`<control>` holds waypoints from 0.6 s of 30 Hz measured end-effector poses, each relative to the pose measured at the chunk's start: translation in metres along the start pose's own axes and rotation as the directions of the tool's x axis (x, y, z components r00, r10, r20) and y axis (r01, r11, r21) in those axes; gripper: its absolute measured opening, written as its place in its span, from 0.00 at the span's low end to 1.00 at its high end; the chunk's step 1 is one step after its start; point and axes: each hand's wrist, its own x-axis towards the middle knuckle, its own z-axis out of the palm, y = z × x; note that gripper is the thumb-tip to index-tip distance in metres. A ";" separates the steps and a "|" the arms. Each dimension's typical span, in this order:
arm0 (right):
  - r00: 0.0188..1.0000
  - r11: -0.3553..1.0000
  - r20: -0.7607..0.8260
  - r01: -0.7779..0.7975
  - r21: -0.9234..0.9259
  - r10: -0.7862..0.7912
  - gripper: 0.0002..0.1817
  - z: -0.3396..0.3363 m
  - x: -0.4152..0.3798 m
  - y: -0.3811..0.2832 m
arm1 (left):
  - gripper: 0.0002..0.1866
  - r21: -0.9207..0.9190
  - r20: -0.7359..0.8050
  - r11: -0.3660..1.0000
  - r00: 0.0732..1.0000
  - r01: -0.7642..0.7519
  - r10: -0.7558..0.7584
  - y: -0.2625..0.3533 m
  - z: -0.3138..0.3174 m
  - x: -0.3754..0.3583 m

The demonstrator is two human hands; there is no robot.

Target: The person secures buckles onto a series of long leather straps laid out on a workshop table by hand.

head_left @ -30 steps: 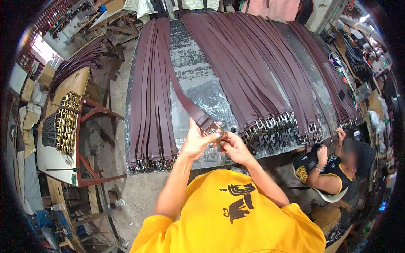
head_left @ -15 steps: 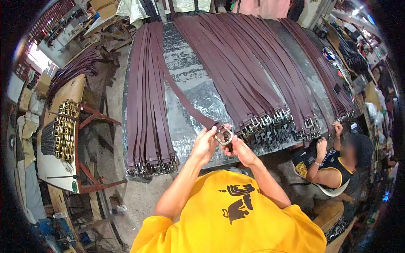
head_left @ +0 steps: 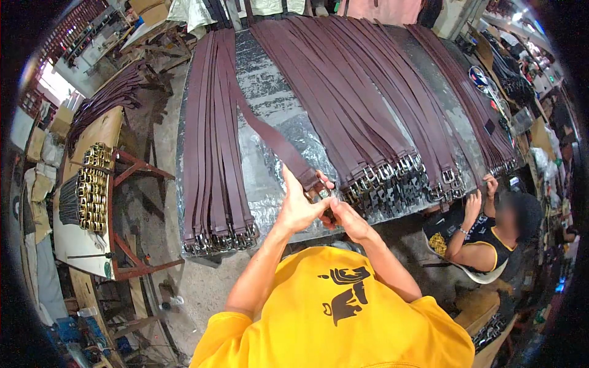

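Observation:
A dark brown belt (head_left: 275, 142) runs down from the left bundle, and its buckle end lies between my two hands near the table's front edge. My left hand (head_left: 300, 207) is closed round the belt by the buckle, its thumb toward the right. My right hand (head_left: 351, 219) pinches the same buckle from the other side, and together the fingers cover most of the metal. To the left lies a bundle of brown belts (head_left: 208, 135) with silver buckles; a wider bundle (head_left: 331, 92) lies to the right.
The belts lie on a dark, plastic-covered table (head_left: 264, 86). At the right edge a person (head_left: 485, 239) sits with hands raised by the table. On the left, a wooden bench (head_left: 101, 132) holds gold buckles (head_left: 95, 190) and more belts.
My left hand has turned and spread more over the buckle, now largely covered. My right hand has shifted slightly left against it. The seated person's hand has risen a little.

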 end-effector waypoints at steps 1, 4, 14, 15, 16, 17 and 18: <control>1.000 0.999 0.006 -0.018 0.048 0.018 0.25 0.002 -0.001 -0.003 | 0.44 -0.017 0.001 0.999 0.999 -0.034 0.034 -0.008 -0.003 0.002; 0.999 0.987 0.016 -0.054 0.152 0.052 0.19 0.007 -0.006 -0.013 | 0.41 -0.068 -0.013 0.997 0.999 0.031 -0.032 -0.005 -0.010 0.005; 0.994 0.988 -0.079 -0.066 0.140 0.078 0.15 0.008 -0.003 -0.010 | 0.34 -0.118 -0.069 0.992 0.996 0.042 -0.050 -0.010 -0.013 0.007; 0.994 0.990 -0.093 -0.052 0.133 0.065 0.15 0.007 -0.003 -0.003 | 0.34 -0.125 -0.066 0.992 0.997 0.028 -0.036 -0.012 -0.013 0.006; 0.993 0.992 -0.107 -0.037 0.125 0.051 0.15 0.006 -0.002 0.001 | 0.34 -0.132 -0.062 0.991 0.998 0.013 -0.022 -0.016 -0.013 0.004; 0.994 0.988 -0.042 -0.098 0.121 0.104 0.14 -0.001 -0.004 0.001 | 0.34 -0.139 -0.059 0.990 0.998 -0.002 -0.007 -0.020 -0.012 0.002; 0.999 0.997 -0.033 -0.038 0.060 0.040 0.14 -0.005 -0.004 0.004 | 0.33 -0.173 -0.065 0.985 0.998 0.016 -0.028 -0.024 -0.011 0.000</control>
